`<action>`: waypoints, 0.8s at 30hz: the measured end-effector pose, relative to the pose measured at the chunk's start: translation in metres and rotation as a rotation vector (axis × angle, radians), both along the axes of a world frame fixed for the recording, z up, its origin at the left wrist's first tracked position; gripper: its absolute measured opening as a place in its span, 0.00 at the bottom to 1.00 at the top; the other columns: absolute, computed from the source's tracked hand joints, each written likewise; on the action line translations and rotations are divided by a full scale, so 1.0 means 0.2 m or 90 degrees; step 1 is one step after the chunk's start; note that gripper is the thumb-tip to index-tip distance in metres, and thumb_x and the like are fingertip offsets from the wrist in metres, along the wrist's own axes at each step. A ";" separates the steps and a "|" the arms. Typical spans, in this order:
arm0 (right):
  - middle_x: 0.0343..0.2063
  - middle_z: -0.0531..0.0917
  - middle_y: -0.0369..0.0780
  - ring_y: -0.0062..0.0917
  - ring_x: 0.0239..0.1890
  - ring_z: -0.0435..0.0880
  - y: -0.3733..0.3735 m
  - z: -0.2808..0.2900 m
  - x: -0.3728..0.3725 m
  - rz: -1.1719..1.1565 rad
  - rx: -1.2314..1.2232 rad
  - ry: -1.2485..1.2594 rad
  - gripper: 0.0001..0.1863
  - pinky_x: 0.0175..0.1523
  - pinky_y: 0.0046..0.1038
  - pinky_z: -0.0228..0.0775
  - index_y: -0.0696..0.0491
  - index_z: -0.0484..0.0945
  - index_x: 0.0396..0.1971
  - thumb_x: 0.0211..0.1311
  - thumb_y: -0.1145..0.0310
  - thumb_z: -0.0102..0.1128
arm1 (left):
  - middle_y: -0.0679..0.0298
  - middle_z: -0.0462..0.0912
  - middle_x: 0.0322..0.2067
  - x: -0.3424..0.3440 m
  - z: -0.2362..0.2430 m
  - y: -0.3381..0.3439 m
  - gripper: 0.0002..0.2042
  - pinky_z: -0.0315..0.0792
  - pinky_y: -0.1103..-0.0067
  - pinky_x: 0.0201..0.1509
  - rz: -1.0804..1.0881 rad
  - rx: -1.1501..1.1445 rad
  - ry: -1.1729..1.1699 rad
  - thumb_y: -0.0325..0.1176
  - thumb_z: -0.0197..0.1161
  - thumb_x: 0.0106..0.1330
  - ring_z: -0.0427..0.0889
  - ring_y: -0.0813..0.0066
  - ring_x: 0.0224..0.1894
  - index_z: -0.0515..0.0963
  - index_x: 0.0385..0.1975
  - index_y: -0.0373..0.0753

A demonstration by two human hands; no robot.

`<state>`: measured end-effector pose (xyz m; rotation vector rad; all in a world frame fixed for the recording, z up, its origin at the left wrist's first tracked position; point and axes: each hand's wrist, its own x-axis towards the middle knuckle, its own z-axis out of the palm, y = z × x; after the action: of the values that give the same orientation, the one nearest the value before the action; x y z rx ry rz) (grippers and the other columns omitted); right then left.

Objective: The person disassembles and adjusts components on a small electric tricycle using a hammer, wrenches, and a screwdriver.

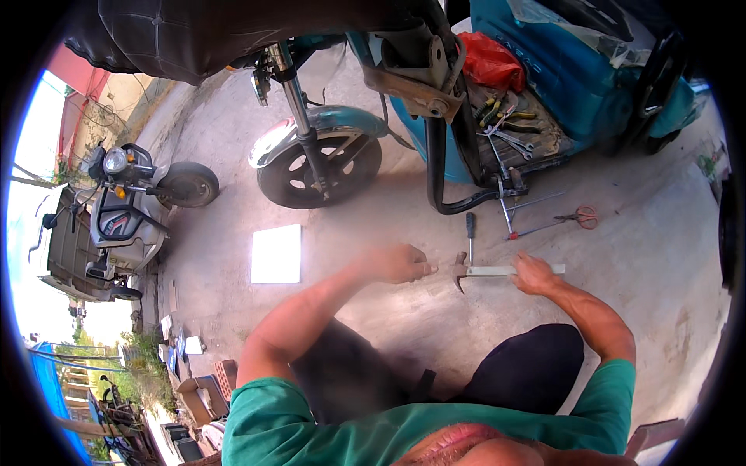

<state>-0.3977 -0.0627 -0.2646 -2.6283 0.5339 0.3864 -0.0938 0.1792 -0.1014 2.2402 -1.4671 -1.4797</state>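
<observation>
My right hand (532, 273) is wrapped round the pale handle of a claw hammer (460, 271), which lies level just over the concrete with its dark head pointing to the left. To the left of that head is my left hand (402, 264), its fingers closed in a pinch near the ground. Something small may be between the fingertips, too small to make out. A screwdriver (470, 225) with a dark handle lies just beyond the hammer head. Farther right are red-handled scissors (586, 217) and a long metal wrench (510, 213).
A bright white square panel (276, 255) lies left of my left hand. Ahead stands a teal three-wheeler with its front wheel (320, 172); pliers and spanners (509, 140) and a red plastic bag (493, 62) rest on its footboard. Another three-wheeler (128, 206) is parked at left.
</observation>
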 end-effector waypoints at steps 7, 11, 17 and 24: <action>0.49 0.78 0.54 0.50 0.54 0.78 0.15 0.88 0.35 -0.045 0.206 -0.092 0.21 0.59 0.44 0.70 0.62 0.77 0.49 0.66 0.60 0.63 | 0.53 0.85 0.47 -0.17 0.25 0.13 0.34 0.78 0.66 0.52 0.277 -0.021 0.151 0.63 0.50 0.76 0.84 0.63 0.48 0.76 0.57 0.32; 0.45 0.78 0.51 0.40 0.48 0.81 0.45 1.16 0.46 -0.061 0.382 -0.188 0.18 0.55 0.39 0.73 0.63 0.78 0.48 0.66 0.64 0.64 | 0.50 0.82 0.50 -0.25 0.48 0.19 0.32 0.77 0.63 0.56 0.666 -0.202 0.272 0.55 0.50 0.80 0.82 0.58 0.54 0.66 0.66 0.30; 0.46 0.79 0.51 0.37 0.46 0.82 0.73 1.36 0.51 -0.057 0.592 -0.353 0.22 0.54 0.37 0.73 0.63 0.75 0.52 0.66 0.62 0.64 | 0.49 0.80 0.49 -0.39 0.47 0.24 0.25 0.76 0.61 0.57 0.800 -0.502 0.269 0.46 0.50 0.81 0.81 0.58 0.52 0.64 0.64 0.30; 0.58 0.75 0.51 0.44 0.62 0.74 0.28 1.63 0.61 -0.126 0.300 -0.627 0.50 0.67 0.42 0.67 0.59 0.65 0.67 0.47 0.56 0.82 | 0.59 0.79 0.33 -0.41 0.75 0.32 0.20 0.77 0.72 0.31 0.946 -0.602 0.193 0.36 0.51 0.78 0.79 0.71 0.27 0.65 0.62 0.30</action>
<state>-0.2766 -0.0064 0.0606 -1.9484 0.2929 -0.7310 -0.1767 0.2437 0.0491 1.5294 -0.0441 -0.3897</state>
